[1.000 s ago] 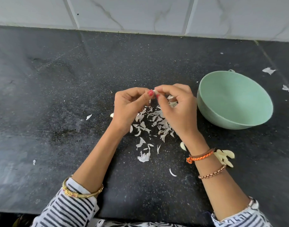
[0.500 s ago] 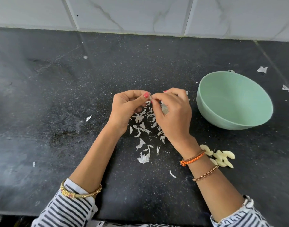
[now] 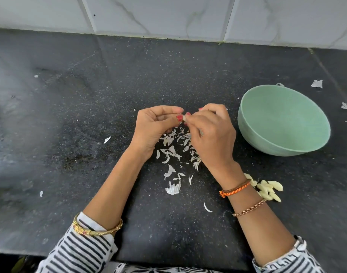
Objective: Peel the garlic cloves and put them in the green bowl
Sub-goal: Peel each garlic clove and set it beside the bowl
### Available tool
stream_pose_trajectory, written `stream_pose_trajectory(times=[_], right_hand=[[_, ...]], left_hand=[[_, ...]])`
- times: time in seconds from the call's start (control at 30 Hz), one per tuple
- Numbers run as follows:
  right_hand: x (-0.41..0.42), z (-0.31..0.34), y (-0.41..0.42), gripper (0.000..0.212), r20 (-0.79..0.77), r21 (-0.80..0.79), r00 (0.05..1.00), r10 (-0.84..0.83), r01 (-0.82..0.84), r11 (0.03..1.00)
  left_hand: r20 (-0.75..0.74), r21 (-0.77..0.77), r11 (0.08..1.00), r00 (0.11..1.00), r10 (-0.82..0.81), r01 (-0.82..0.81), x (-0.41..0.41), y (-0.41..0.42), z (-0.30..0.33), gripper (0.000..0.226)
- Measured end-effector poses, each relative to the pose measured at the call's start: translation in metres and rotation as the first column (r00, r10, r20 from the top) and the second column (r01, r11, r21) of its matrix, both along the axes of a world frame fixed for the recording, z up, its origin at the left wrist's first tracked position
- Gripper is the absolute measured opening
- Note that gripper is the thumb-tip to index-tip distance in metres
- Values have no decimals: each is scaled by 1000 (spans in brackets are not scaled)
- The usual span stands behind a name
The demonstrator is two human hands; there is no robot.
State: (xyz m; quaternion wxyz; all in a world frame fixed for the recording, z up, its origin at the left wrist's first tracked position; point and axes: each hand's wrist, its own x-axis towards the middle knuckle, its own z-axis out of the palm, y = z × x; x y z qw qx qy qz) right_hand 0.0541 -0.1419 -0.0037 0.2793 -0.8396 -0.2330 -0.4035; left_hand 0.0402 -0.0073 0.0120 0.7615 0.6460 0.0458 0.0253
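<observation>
While both hands (image 3: 183, 123) pinch a small pale garlic clove (image 3: 182, 121), the green bowl (image 3: 283, 121) sits tilted.

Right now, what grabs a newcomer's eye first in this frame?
Probably the two hands meeting mid-counter: the left hand and right hand pinch a small garlic clove between their fingertips, above a scatter of white peels. To the right stands the green bowl, with nothing visible inside. A pile of peeled cloves lies on the black counter, just beyond the right wrist.
</observation>
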Motion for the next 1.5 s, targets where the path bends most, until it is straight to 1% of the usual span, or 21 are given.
stream_pose_trajectory(times=[0.17,0.4,0.63,0.73,0.8,0.83,0.87,0.9,0.93,0.97,1.0,1.03,1.1,1.17,1.2,1.3,1.33,1.4,1.5], right_hand=[[2,-3,0,20,111,-124,994,-8,21,992],[2,-4,1,21,134,-178,991,-2,26,984],[0,-4,0,19,90,-151,996,-15,29,988],[0,-4,1,14,65,-106,998,-8,15,994],[-1,-3,1,11,11,-40,1000,6,-5,999],[-2,-1,2,9,-43,35,998,45,-44,998],[-3,2,3,6,-107,157,987,119,-101,982],[-5,6,3,5,-164,316,961,222,-162,935],[-5,11,3,8,-187,472,929,319,-199,859],[-6,15,3,11,-191,585,903,385,-210,783],[-6,18,2,14,-195,645,891,410,-199,738],[-6,19,2,16,-220,663,884,413,-175,728],[-6,19,3,22,-320,654,858,403,-107,748],[-5,14,2,22,-408,629,824,394,-59,775],[-4,12,2,21,-428,596,823,374,-54,801],[-2,8,1,18,-409,412,878,247,-64,909],[-2,7,1,18,-391,359,898,204,-56,932],[-2,7,0,16,-376,308,914,155,-35,951],[-2,6,-2,9,-367,253,923,115,-20,967]], left_hand=[[-20,-12,1000,1000,21,-21,0,-1,-1,23],[5,21,998,998,62,-62,1,-3,-4,28],[30,26,992,992,119,-120,0,-7,-6,30],[43,7,992,991,125,-125,1,-8,-5,30],[48,-30,992,991,122,-121,1,-8,-5,28],[47,-48,992,991,122,-120,2,-7,-5,27],[45,-55,991,992,122,-119,2,-6,-6,25],[43,-50,992,992,122,-119,2,-6,-6,25],[40,-38,991,991,127,-125,3,-5,-6,24],[38,-20,990,990,138,-137,3,-4,-6,22],[41,8,988,987,153,-153,3,-3,-5,21],[52,52,985,985,163,-165,3,-3,-4,20],[84,133,979,986,146,-156,2,-5,-3,18],[105,161,978,988,115,-131,1,-8,-2,17],[117,173,978,989,95,-115,0,-9,-3,17],[165,195,978,986,39,-71,0,-10,-2,14],[179,199,978,983,29,-65,0,-9,-3,18],[194,215,975,981,15,-57,1,-6,-4,27],[183,247,968,983,-3,-44,2,-4,-6,28]])
